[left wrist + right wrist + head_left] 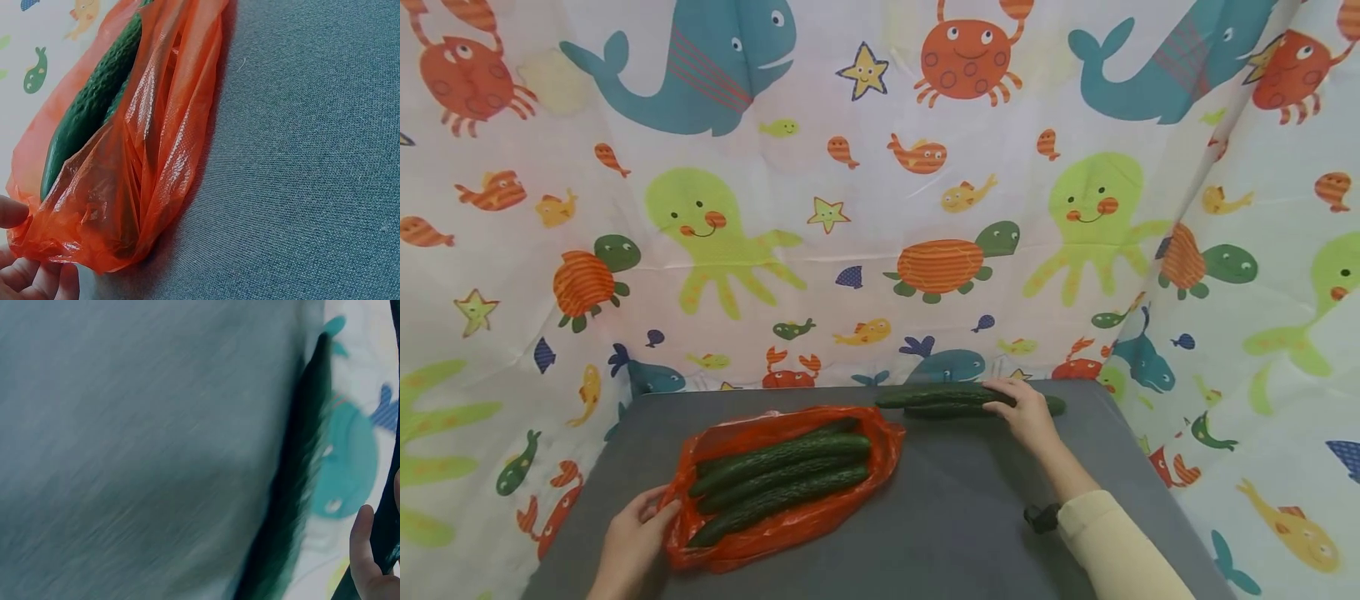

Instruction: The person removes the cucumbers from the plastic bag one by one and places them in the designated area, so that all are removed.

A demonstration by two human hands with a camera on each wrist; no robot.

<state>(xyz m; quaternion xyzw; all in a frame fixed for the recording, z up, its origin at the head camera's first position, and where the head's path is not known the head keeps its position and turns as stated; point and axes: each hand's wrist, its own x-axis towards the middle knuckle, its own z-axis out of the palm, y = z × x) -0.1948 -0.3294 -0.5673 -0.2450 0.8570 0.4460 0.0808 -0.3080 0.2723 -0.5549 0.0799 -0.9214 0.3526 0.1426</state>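
In the head view, my left hand (634, 533) pinches the near left end of a red plastic bag (835, 521). Several dark green cucumbers (775, 482) lie side by side in its opening; one cucumber (94, 94) also shows in the left wrist view beside the gathered film. Toward the back right, my right hand (1028, 414) grips a cucumber (932, 397). The right wrist view has this held cucumber (386, 519) at its right edge, apart from a second cucumber (290, 481) that lies on the grey surface. My right palm is hidden.
A grey cloth-covered table (940, 533) bears everything. Behind it and at both sides hangs a white curtain (865, 117) printed with sea animals. A small black object (1042, 518) sits at my right sleeve cuff (1086, 517).
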